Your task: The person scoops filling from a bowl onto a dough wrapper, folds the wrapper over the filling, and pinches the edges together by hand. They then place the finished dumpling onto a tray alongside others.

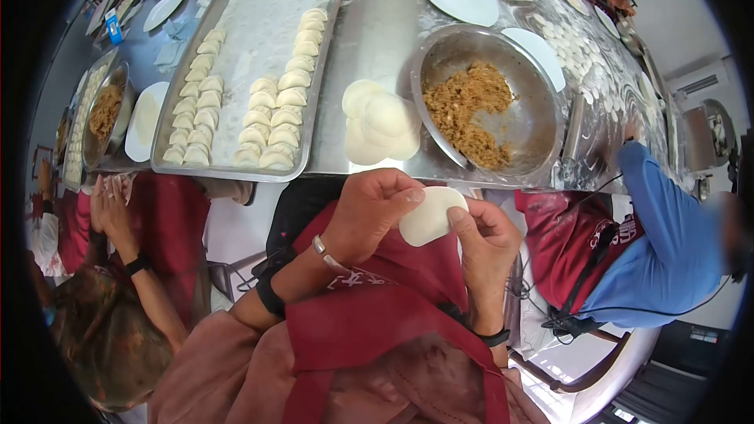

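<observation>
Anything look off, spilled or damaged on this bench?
Mostly fine. White powder is scattered across the right side of the steel table, and the wrapper stack sits fanned unevenly, not squared. No damage visible.

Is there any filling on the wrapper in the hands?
No, the wrapper held between the left hand and the right hand shows a bare, pale face with nothing on it.
</observation>
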`<state>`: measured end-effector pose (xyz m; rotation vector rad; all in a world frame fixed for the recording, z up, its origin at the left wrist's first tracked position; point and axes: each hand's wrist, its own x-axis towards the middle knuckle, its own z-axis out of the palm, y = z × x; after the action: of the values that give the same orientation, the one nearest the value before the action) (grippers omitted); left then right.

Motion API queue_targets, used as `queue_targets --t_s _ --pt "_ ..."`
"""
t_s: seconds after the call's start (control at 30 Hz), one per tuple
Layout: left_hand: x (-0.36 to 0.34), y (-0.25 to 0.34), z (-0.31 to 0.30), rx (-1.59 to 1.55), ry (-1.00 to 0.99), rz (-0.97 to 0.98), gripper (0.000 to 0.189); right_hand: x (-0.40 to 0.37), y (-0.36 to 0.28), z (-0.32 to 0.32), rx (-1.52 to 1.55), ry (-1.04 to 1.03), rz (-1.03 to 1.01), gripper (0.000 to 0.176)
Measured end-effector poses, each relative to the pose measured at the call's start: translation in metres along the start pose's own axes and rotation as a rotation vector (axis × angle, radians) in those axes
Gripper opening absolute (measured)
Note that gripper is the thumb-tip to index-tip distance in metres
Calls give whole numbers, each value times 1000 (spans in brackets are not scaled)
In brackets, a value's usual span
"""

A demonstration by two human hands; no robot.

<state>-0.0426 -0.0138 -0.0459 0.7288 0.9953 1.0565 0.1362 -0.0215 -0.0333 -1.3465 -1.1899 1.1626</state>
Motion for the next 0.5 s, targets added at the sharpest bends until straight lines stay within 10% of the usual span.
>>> queue_targets --t_s 0.17,0.3,0.5 --pt "4 -5 -2 -27 -28 -42 13 -1 -15 -3 -157 -32 -35 17" --pt "-2 4 -3 -299 -111 -84 12 13 -18 -28 -571 202 -603 22" --pt "-7 0 -5 -308 -272 -131 38 44 -6 -22 -730 137 -591 32"
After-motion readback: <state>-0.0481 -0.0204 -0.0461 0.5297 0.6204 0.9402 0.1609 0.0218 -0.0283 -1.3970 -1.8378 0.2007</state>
